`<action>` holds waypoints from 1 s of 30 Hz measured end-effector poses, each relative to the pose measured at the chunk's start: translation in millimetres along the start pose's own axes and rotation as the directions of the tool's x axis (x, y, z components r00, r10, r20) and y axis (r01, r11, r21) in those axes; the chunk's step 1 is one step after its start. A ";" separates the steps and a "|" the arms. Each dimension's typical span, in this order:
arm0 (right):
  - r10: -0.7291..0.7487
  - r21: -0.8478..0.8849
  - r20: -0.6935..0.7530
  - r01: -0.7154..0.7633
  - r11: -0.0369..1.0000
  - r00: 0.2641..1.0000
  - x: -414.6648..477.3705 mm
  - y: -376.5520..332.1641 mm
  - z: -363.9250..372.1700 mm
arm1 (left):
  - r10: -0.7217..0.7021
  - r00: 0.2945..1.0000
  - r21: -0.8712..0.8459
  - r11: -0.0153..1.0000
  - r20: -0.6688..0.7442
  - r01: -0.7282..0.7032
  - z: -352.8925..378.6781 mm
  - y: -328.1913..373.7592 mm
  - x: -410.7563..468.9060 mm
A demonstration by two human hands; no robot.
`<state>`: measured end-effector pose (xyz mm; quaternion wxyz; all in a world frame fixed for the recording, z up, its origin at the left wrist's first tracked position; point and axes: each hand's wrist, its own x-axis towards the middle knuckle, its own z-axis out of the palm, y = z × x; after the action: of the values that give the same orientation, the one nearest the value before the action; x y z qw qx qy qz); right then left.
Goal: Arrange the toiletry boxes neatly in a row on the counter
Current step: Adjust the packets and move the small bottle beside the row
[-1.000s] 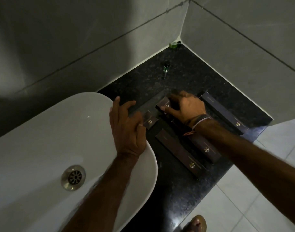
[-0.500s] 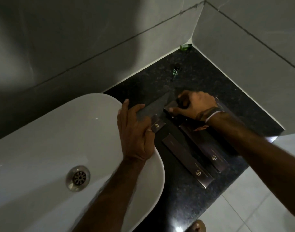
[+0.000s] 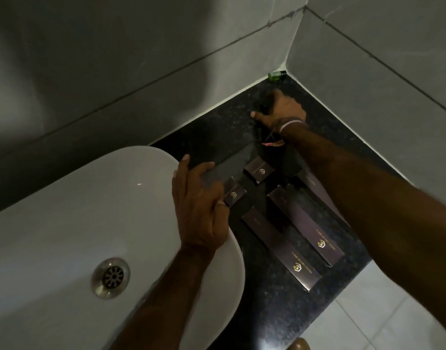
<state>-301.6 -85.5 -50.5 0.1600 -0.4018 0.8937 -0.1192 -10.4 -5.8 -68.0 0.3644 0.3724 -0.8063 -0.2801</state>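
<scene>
Sink and corner clutter
I see a white basin (image 3: 65, 223), drain (image 3: 110, 277) at seven o'clock; green bottle (image 3: 277, 75) at one o'clock.

Both forearms are bare, with no sleeves in sight. The right hand (image 3: 282, 109) has bands at its wrist: a pale wristband (image 3: 291, 124), a darker one beside it, and what may be a reddish thread. The left hand (image 3: 200, 208) shows none.
</scene>
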 end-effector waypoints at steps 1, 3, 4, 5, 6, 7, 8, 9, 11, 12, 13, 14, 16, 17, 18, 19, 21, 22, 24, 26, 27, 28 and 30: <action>-0.039 -0.045 0.010 0.040 0.998 0.999 3.4 -3.1 -2.1 | -0.001 1.000 -0.006 1.000 0.000 0.001 0.3 0.0 0.5; -0.095 -0.109 0.070 0.102 0.989 0.993 7.2 -1.8 -7.6 | 0.004 1.000 -0.006 1.000 -0.007 -0.004 -0.1 0.4 1.2; -0.109 -0.121 0.105 0.121 0.985 0.989 5.8 2.5 -10.9 | 0.009 1.000 -0.002 1.000 -0.007 -0.009 -0.3 1.0 1.5; -0.116 -0.132 0.134 0.134 0.982 0.984 1.6 8.1 -14.8 | 0.010 1.000 0.003 1.000 -0.005 -0.010 -0.6 1.5 1.5; -0.125 -0.144 0.156 0.148 0.979 0.980 -5.2 15.0 -18.1 | 0.006 1.000 0.010 1.000 -0.001 -0.006 -1.0 2.2 1.4; -0.136 -0.157 0.175 0.164 0.974 0.975 -14.3 23.2 -20.8 | 0.002 1.000 0.016 1.000 0.001 -0.002 -1.4 2.8 1.2; -0.150 -0.163 0.197 0.183 0.969 0.969 -24.5 32.3 -22.7 | -0.001 1.000 0.018 1.000 0.001 0.001 -1.8 3.6 1.1; -0.163 -0.164 0.220 0.201 0.966 0.962 -35.8 42.8 -22.9 | 0.000 1.000 0.017 1.000 0.001 0.000 -1.9 4.2 0.8; -0.203 -0.180 0.229 0.247 0.952 0.952 -57.3 63.4 -20.9 | 0.002 1.000 0.005 1.000 0.001 -0.002 -3.2 4.6 1.2; -0.222 -0.193 0.212 0.264 0.945 0.952 -66.2 72.5 -19.6 | -0.002 1.000 -0.003 1.000 0.005 0.002 -3.8 4.8 1.4; -0.234 -0.202 0.191 0.271 0.941 0.953 -72.3 79.4 -18.4 | -0.009 1.000 -0.008 1.000 0.011 0.009 -4.2 4.5 1.7; -0.239 -0.207 0.172 0.273 0.940 0.956 -75.9 84.0 -16.9 | -0.013 1.000 -0.006 1.000 0.018 0.014 -4.4 4.1 1.8; -0.250 -0.208 0.148 0.277 0.938 0.957 -76.8 85.2 -14.8 | -0.015 0.999 0.007 1.000 0.034 0.014 -4.1 3.6 1.5; -0.254 -0.203 0.146 0.280 0.938 0.956 -75.8 83.2 -13.6 | -0.014 0.999 0.013 1.000 0.040 0.014 -3.8 3.3 1.1; -0.255 -0.198 0.149 0.281 0.939 0.955 -74.4 80.4 -12.2 | -0.014 0.999 0.016 1.000 0.042 0.014 -3.6 3.2 0.8; -0.255 -0.200 0.152 0.283 0.938 0.955 -72.9 77.7 -10.5 | -0.015 0.999 0.016 1.000 0.042 0.015 -3.4 3.1 0.6; -0.254 -0.209 0.141 0.279 0.937 0.957 -71.2 75.5 -7.4 | -0.019 0.999 0.010 1.000 0.040 0.019 -3.8 3.5 0.8; -0.255 -0.207 0.129 0.277 0.938 0.958 -71.0 75.4 -6.1 | -0.018 0.999 0.008 1.000 0.037 0.018 -4.0 3.7 0.8; -0.258 -0.203 0.107 0.275 0.940 0.960 -71.1 76.1 -4.7 | -0.016 0.999 0.013 1.000 0.032 0.015 -4.2 3.6 1.0; -0.261 -0.201 0.107 0.278 0.939 0.959 -70.4 77.4 -4.0 | -0.018 0.999 0.014 1.000 0.033 0.017 -3.9 3.7 0.9; -0.262 -0.202 0.114 0.281 0.938 0.958 -70.2 77.1 -4.2 | -0.015 0.999 0.015 1.000 0.034 0.014 -3.8 3.6 0.8; -0.265 -0.204 0.125 0.287 0.936 0.956 -70.7 75.9 -5.1 | -0.011 0.999 0.017 1.000 0.033 0.010 -3.8 3.6 0.7; -0.280 -0.203 0.159 0.309 0.929 0.947 -73.8 73.6 -10.2 | -0.006 1.000 0.018 1.000 0.028 0.006 -4.0 2.6 1.0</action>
<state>-309.3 18.9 -52.2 0.1507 -0.5536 0.8189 -0.0139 -8.7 -5.8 -63.4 0.3490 0.3743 -0.8126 -0.2789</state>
